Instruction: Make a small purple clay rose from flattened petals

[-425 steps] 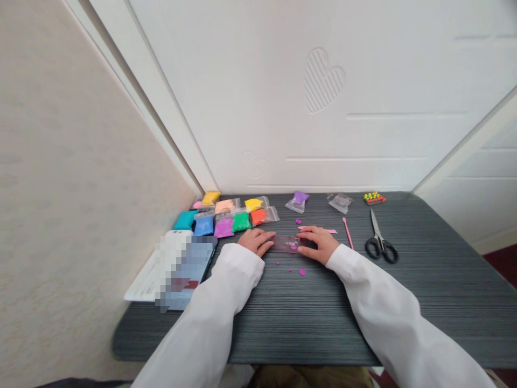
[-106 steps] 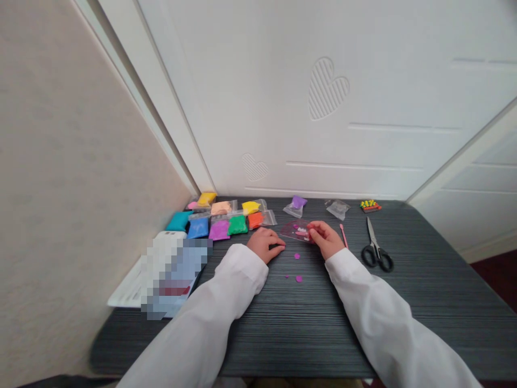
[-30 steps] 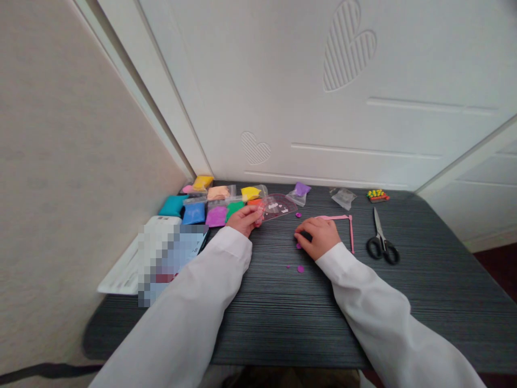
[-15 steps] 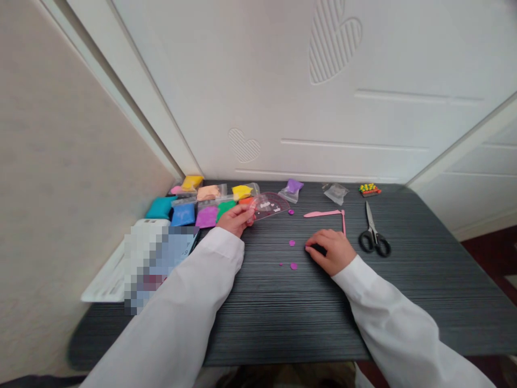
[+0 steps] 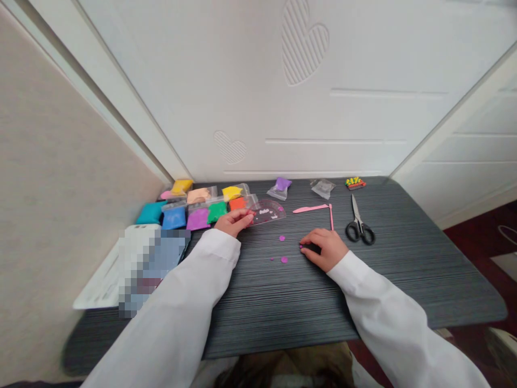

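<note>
My left hand pinches the left end of a clear, half-round protractor with white marks. The protractor's right end overlaps a small purple clay disc. My right hand rests on the dark table, thumb and fingertips closed on a tiny purple clay piece. Left of those fingers lie two flat purple discs, an upper disc and a lower disc, plus a tiny purple bit. Just beyond my right hand are a pink plastic knife and a thin pink stick.
Black-handled scissors lie at right, below a small yellow-and-red clay model. Bags of coloured clay, including blue clay and purple clay, line the back. A white box and a partly pixelated device are at left.
My left hand has shifted the protractor so that its right end overlaps the upper purple disc. A purple piece now shows at my right fingertips. The whole view has turned slightly right.
</note>
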`<state>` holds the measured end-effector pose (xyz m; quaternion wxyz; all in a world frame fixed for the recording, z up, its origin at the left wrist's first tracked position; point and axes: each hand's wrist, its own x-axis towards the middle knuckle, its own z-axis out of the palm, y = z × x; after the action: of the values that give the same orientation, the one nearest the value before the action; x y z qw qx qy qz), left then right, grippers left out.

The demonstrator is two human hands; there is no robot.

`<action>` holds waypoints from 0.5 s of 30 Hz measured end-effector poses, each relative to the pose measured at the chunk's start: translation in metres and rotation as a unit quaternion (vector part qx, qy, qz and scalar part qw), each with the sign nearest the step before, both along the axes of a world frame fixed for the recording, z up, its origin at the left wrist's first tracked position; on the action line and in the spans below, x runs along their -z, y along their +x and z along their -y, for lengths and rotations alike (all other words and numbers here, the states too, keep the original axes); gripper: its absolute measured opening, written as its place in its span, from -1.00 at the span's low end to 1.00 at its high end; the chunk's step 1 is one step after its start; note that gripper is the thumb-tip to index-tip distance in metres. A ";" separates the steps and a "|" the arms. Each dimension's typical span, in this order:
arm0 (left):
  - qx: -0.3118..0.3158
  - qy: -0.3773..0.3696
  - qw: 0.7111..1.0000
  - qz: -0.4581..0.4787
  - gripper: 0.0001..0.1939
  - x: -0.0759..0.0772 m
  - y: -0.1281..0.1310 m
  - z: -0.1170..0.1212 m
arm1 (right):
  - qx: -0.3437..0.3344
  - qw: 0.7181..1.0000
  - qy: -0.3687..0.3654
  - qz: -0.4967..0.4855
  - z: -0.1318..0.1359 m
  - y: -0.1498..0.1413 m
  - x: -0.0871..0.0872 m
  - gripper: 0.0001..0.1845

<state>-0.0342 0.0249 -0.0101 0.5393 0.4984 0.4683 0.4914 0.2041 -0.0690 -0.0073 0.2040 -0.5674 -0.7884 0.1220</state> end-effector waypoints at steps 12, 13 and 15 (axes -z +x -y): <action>0.110 0.053 0.984 -0.130 -0.77 0.003 0.044 0.042 | 0.081 0.960 -0.004 -0.267 -0.002 0.006 -0.006 -0.68; 0.123 0.064 0.981 -0.136 -0.73 0.004 0.047 0.044 | 0.079 0.959 -0.020 -0.271 -0.002 0.007 -0.005 -0.70; 0.135 0.088 0.976 -0.147 -0.65 0.003 0.051 0.046 | 0.081 0.961 -0.042 -0.263 -0.002 0.009 -0.003 -0.72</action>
<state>0.0165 -0.0206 -0.0133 0.4799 0.6693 0.4256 0.3749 0.2131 -0.0667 -0.0040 0.3892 -0.5854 -0.6526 0.2829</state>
